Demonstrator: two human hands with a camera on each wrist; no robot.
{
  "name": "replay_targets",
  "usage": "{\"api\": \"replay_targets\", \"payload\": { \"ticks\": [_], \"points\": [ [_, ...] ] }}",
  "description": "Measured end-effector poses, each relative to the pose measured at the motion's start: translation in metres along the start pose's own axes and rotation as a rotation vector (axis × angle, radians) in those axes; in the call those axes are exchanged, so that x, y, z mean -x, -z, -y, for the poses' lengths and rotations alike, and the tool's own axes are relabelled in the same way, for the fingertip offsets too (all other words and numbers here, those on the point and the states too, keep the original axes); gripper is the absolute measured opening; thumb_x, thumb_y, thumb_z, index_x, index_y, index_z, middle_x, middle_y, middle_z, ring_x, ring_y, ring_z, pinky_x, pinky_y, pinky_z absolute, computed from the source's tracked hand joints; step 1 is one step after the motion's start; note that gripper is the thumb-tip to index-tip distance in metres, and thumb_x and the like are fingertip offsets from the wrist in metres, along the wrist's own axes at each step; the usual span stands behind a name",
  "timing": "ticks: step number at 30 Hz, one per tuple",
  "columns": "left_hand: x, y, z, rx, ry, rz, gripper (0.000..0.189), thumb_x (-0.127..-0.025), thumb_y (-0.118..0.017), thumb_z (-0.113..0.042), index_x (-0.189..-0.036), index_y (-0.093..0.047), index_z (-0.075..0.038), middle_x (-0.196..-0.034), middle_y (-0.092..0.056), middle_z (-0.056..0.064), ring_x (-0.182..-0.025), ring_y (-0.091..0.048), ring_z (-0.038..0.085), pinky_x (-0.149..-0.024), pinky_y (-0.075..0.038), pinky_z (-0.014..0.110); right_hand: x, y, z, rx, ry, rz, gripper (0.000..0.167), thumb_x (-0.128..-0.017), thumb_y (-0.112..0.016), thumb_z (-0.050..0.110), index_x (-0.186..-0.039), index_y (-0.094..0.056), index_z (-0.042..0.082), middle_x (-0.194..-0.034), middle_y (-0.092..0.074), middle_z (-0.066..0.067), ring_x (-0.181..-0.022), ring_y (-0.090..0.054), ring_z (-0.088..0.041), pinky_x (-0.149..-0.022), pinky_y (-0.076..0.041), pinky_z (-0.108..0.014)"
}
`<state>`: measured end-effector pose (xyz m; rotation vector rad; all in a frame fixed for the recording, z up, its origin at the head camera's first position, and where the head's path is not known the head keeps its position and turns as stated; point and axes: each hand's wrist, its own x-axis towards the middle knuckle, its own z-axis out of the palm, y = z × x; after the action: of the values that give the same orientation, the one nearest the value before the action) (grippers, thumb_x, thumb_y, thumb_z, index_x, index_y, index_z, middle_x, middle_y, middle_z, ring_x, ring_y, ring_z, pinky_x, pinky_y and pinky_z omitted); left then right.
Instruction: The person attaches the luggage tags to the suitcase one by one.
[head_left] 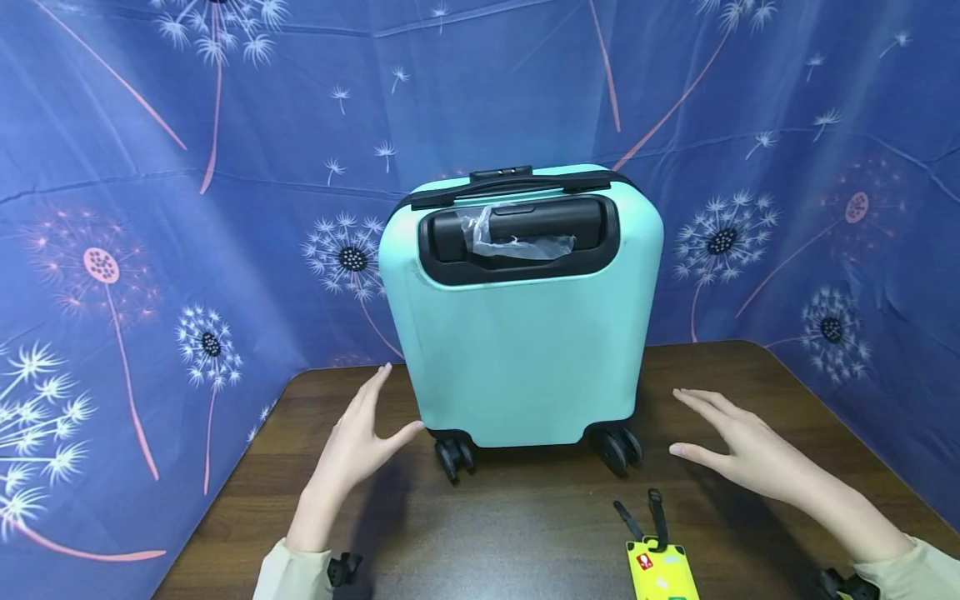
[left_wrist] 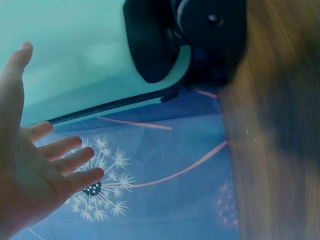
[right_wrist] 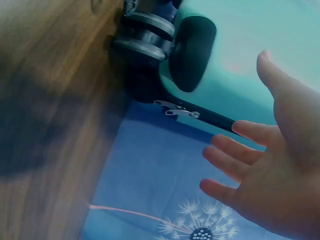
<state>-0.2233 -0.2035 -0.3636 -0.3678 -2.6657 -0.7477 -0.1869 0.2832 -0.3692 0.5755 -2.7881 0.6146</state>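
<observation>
A mint-green suitcase (head_left: 525,358) stands upright on its black wheels (head_left: 617,450), its black handle recess facing me with clear plastic film (head_left: 517,237) on the grip. Beside its lower left edge is my left hand (head_left: 360,446), fingers spread and holding nothing; whether the thumb touches the shell I cannot tell. My right hand (head_left: 738,446) hovers off the right side, fingers extended, with a gap to the case. In the right wrist view two zipper pulls (right_wrist: 180,111) show by the wheel. A yellow luggage tag (head_left: 663,571) with a black strap lies in front, cut off below.
The brown wooden table (head_left: 510,517) carries the suitcase and tag. Blue fabric (head_left: 300,275) with a dandelion print hangs behind and along both sides. Each forearm wears a black band, the left one (head_left: 343,568) near the sleeve.
</observation>
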Motion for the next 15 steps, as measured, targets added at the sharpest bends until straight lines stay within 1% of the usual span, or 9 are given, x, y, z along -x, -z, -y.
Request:
{"api": "replay_targets", "payload": {
  "ticks": [2, 5, 7, 10, 15],
  "points": [
    [-0.003, -0.001, -0.002, 0.045, 0.022, 0.009, 0.093, -0.077, -0.059, -0.067, -0.150, -0.013, -0.032, -0.154, -0.025, 0.005, -0.138, -0.031, 0.031, -0.102, -0.037, 0.056, 0.001, -0.003, 0.001, 0.000, -0.002, -0.008, 0.071, -0.085, -0.067, 0.042, -0.141, -0.041, 0.007, -0.136, -0.043, -0.019, -0.115, -0.049, -0.048, -0.082, -0.037, -0.067],
    [-0.009, -0.003, -0.003, 0.097, 0.027, 0.002, 0.094, -0.078, -0.060, -0.065, -0.151, -0.012, -0.030, -0.154, -0.024, 0.006, -0.138, -0.030, 0.032, -0.103, -0.035, 0.056, 0.002, -0.009, 0.001, -0.011, -0.003, -0.015, 0.067, -0.084, -0.067, 0.042, -0.137, -0.045, 0.005, -0.131, -0.047, -0.017, -0.112, -0.052, -0.044, -0.079, -0.043, -0.062],
    [-0.013, -0.005, -0.004, 0.130, 0.019, -0.004, 0.094, -0.079, -0.061, -0.063, -0.151, -0.012, -0.028, -0.155, -0.023, 0.006, -0.139, -0.028, 0.031, -0.105, -0.034, 0.056, 0.003, -0.014, 0.000, -0.019, 0.000, -0.016, 0.065, -0.084, -0.067, 0.042, -0.134, -0.048, 0.004, -0.129, -0.049, -0.015, -0.111, -0.053, -0.042, -0.079, -0.045, -0.060],
    [-0.019, -0.008, -0.006, 0.177, 0.010, -0.015, 0.093, -0.080, -0.063, -0.060, -0.151, -0.011, -0.028, -0.156, -0.022, 0.004, -0.140, -0.028, 0.028, -0.107, -0.032, 0.054, 0.006, -0.021, -0.002, -0.037, 0.010, -0.010, 0.060, -0.084, -0.068, 0.040, -0.129, -0.052, 0.004, -0.125, -0.052, -0.013, -0.108, -0.056, -0.040, -0.077, -0.047, -0.058],
    [-0.026, -0.011, -0.009, 0.226, 0.010, -0.028, 0.093, -0.080, -0.063, -0.059, -0.151, -0.010, -0.029, -0.155, -0.022, 0.003, -0.139, -0.030, 0.026, -0.108, -0.031, 0.053, 0.011, -0.033, -0.005, -0.065, 0.026, -0.007, 0.048, -0.083, -0.070, 0.038, -0.119, -0.059, 0.009, -0.117, -0.056, -0.005, -0.101, -0.060, -0.034, -0.073, -0.051, -0.050]
  ]
}}
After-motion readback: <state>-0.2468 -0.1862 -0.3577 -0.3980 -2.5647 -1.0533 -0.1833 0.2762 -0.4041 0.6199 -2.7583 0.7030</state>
